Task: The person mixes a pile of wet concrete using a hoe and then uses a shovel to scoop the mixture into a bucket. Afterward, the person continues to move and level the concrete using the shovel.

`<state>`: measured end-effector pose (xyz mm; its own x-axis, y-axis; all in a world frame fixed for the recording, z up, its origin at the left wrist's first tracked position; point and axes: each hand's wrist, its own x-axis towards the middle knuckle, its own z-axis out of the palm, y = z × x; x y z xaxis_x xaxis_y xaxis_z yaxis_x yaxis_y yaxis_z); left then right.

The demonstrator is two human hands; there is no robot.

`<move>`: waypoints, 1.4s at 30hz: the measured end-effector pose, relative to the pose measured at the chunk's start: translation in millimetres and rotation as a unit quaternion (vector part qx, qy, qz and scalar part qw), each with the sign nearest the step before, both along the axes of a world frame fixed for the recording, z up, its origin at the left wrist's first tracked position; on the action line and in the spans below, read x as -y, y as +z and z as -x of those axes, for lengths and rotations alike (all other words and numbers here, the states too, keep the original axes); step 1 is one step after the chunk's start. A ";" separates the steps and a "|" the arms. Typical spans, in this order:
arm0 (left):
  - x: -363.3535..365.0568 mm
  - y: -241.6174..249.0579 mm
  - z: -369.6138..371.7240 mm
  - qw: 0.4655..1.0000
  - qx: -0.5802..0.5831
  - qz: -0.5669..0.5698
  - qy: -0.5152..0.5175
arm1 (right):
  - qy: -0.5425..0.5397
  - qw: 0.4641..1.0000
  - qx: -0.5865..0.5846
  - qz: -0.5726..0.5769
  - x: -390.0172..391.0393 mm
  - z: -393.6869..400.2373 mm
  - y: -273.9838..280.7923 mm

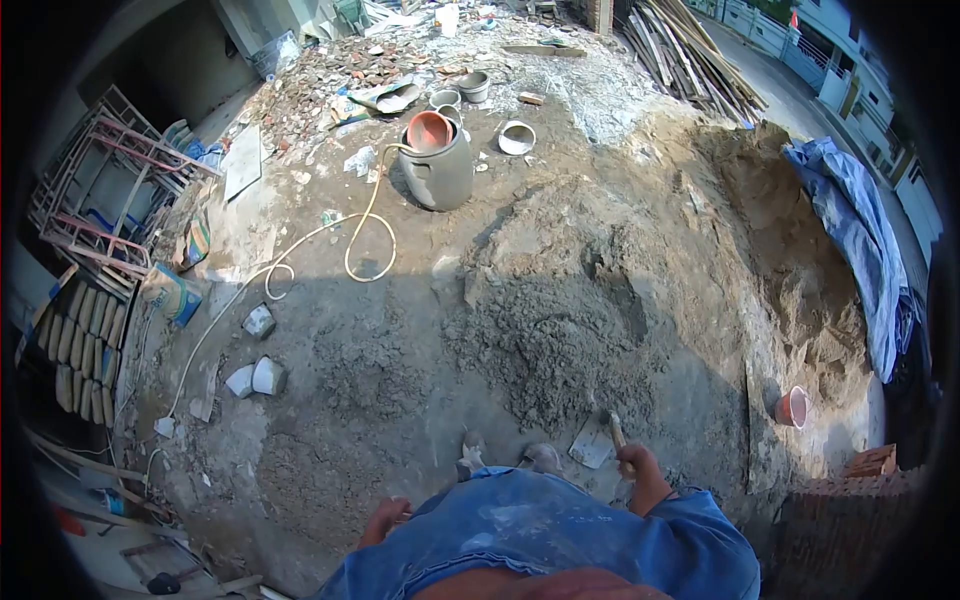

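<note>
My right hand [640, 464] is closed around the wooden handle of a hoe [618, 432]. The hoe's pale, flat, square blade [592, 443] rests on the ground in front of my feet, at the near edge of a heap of wet grey mortar [555, 350]. My left hand [385, 520] hangs low at my left side, partly hidden by my blue shirt. Its fingers look loosely apart, with nothing visible in them. My feet [540, 458] stand just short of the heap.
A grey barrel [437, 178] holds an orange bucket [429, 132] and a hose [362, 240]. Buckets [517, 138] stand nearby. White blocks [268, 376] lie left. A sand pile [775, 220], blue tarp [850, 215] and red bucket [792, 408] are right; stacked bags [82, 345] far left.
</note>
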<state>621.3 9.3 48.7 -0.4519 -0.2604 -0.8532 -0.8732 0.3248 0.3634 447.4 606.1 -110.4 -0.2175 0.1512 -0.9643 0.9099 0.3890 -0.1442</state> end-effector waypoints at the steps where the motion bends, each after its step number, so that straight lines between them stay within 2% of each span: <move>1: 16.1 -18.2 -1.1 0.999 -0.012 -0.016 -0.026 | 0.033 0.999 0.015 0.000 2.9 -3.0 1.8; 3: 33.3 -38.4 -1.3 0.998 -0.023 -0.034 -0.048 | 0.069 0.997 0.032 -0.002 7.9 -4.2 5.8; 5: 37.6 -38.4 18.2 0.985 0.000 -0.065 0.159 | 0.040 0.999 0.028 0.000 8.7 -7.4 11.7; 11: 41.9 -8.8 78.9 0.988 -0.053 -0.091 0.111 | 0.001 0.998 0.065 0.028 10.0 0.1 6.6; 15: 41.1 -0.5 95.3 0.983 -0.071 -0.103 0.135 | -0.010 0.999 0.044 0.016 15.7 6.8 28.7; 17: 42.9 0.6 95.2 0.980 -0.070 -0.110 0.150 | -0.018 0.998 0.066 0.016 18.5 9.3 41.2; 20: 49.4 -2.9 85.3 0.988 -0.061 -0.074 0.119 | -0.004 0.996 0.087 0.024 17.6 11.4 41.6; 24: 55.9 -9.8 62.0 0.989 -0.032 -0.054 0.135 | -0.007 0.995 0.100 0.032 16.4 13.1 34.8; 27: 70.8 -40.1 38.5 0.987 0.004 -0.064 0.144 | -0.042 0.995 0.094 0.015 17.8 12.8 35.3; 29: 80.7 -65.3 25.2 0.991 -0.016 -0.075 0.112 | -0.039 0.998 0.057 0.009 21.3 14.0 47.0; 30: 77.4 -57.9 24.9 0.991 -0.015 -0.074 0.113 | -0.038 0.998 0.058 0.010 21.8 15.9 46.8; 32: 63.7 -37.3 27.6 0.998 -0.041 -0.014 -0.039 | -0.026 0.997 0.074 0.019 20.1 18.4 43.5; 36: 50.9 -29.3 37.2 0.996 -0.034 -0.062 0.045 | 0.009 0.997 0.077 0.026 13.8 22.1 25.3; 38: 46.8 -27.4 42.3 0.983 -0.011 -0.100 0.156 | 0.044 0.996 0.074 0.030 11.3 22.7 18.6; 42: 29.7 10.7 72.2 0.986 -0.033 -0.052 0.157 | 0.009 0.999 0.047 0.022 12.9 20.1 33.7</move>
<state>549.0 -20.4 59.4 -0.4183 -0.3086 -0.8543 -0.8982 0.0008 0.4396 427.3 593.2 -76.7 -0.1276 0.1054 -0.9862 0.9133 0.4002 -0.0754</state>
